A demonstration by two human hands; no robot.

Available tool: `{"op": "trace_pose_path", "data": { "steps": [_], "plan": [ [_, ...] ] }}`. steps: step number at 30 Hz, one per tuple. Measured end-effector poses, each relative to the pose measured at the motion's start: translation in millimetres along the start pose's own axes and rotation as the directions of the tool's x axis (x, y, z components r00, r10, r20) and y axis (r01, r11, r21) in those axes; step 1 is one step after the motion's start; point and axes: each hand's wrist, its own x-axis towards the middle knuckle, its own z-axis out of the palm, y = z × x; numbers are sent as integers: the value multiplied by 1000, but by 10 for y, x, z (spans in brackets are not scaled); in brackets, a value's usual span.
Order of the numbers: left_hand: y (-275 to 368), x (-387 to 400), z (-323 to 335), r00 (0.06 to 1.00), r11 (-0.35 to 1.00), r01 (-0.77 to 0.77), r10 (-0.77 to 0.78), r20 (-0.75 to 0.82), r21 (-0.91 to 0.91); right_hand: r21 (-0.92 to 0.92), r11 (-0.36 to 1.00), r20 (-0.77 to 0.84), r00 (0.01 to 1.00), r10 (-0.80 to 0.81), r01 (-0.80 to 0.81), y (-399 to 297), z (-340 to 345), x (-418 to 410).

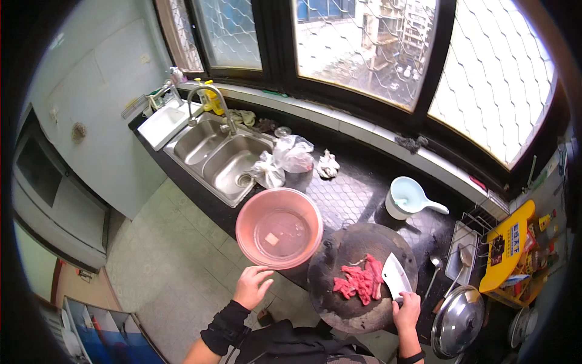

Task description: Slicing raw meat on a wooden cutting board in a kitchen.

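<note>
My right hand (407,311) grips the dark handle of a cleaver (396,275). Its broad, pale blade lies over the right side of a round wooden chopping board (329,304), beside the meat. Several pieces of raw red meat (363,278) form a loose pile in the middle of that board. My left hand (253,286) holds nothing, thumb and fingers apart, at the near rim of a pink plastic basin (246,217); whether the fingertips touch the rim I cannot tell. Inside the basin lies one small pale piece (271,239).
A double steel sink (233,164) and tied plastic bags (293,154) are beyond the basin. Behind the board stands a light blue water ladle (406,196). To the right are a spoon (435,267), a metal lid (459,317) and a yellow rack (504,255) of bottles.
</note>
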Motion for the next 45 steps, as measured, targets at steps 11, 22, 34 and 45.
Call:
{"op": "trace_pose_path", "data": {
  "steps": [11,22,34,45],
  "plan": [
    [-1764,-892,-1194,941,979,204,-195,-275,1,64,977,68,976,-208,204,-1813,424,-145],
    [-3206,-1348,-2395,853,913,407,-384,-354,-8,85,900,356,830,-429,428,-4016,1436,86],
    [-4355,-625,-3259,790,873,485,-414,-452,47,197,815,431,699,-571,545,-5890,2367,1371],
    [-5569,786,-3533,867,914,404,-377,-326,19,72,834,524,691,-498,547,-6959,3002,2298]
  ]
}}
